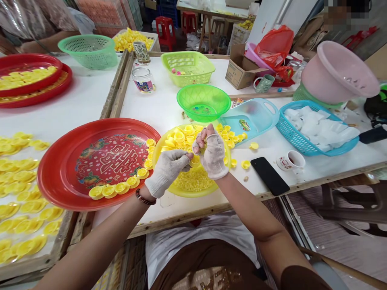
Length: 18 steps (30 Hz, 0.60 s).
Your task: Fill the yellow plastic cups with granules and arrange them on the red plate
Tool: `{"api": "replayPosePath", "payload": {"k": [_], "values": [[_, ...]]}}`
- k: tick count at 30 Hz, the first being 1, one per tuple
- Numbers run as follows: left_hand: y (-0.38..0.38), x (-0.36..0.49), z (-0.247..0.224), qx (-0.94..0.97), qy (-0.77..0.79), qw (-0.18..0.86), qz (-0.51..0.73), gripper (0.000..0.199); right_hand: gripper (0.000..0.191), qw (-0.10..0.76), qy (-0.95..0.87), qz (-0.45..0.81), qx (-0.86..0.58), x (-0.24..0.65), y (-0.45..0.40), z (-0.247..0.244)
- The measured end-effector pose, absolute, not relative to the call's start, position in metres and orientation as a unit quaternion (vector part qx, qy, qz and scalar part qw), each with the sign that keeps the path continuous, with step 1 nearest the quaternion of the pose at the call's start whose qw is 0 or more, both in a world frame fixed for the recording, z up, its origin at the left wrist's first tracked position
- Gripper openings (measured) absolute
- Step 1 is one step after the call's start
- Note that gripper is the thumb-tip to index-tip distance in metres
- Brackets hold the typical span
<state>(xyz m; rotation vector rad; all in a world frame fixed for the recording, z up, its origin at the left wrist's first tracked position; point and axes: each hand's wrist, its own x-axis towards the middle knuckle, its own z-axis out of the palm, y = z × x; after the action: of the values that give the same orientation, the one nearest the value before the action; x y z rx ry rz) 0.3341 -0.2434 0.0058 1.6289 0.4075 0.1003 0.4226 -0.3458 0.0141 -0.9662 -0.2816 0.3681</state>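
Both my hands wear white fingerless gloves and are over a yellow basin [156,155]. My left hand [169,170] is closed in a pinch, thumb against fingers, beside a small yellow plastic cup [195,161]; whether it grips that cup I cannot tell. My right hand [214,155] is closed with curled fingers, and what lies inside them is mostly hidden. Small yellow pellets [193,180] fill the near part of the basin, and yellow cups [179,137] are heaped at its far side. Left of it, a red round tray [63,161] carries a curved row of yellow cups [121,188] along its edge.
A black phone [270,175] and a printed paper cup [290,160] lie to the right. Behind the basin stand a green bowl [203,100] and a blue tray [256,117]. A blue basket [317,151] holds white pieces. Wooden strips [116,90] edge the tables.
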Motion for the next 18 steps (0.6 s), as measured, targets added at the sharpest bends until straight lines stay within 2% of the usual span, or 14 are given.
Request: {"api": "replayPosePath", "payload": {"k": [14, 18], "values": [[-0.245, 0.337, 0.005, 0.713, 0.181, 0.676, 0.034, 0.041, 0.047, 0.858, -0.139, 0.185, -0.459, 0.43, -0.349, 0.014], [-0.239, 0.329, 0.005, 0.681, 0.187, 0.706, 0.062, 0.036, 0.048, 0.858, -0.128, 0.199, -0.456, 0.434, -0.352, 0.018]]}}
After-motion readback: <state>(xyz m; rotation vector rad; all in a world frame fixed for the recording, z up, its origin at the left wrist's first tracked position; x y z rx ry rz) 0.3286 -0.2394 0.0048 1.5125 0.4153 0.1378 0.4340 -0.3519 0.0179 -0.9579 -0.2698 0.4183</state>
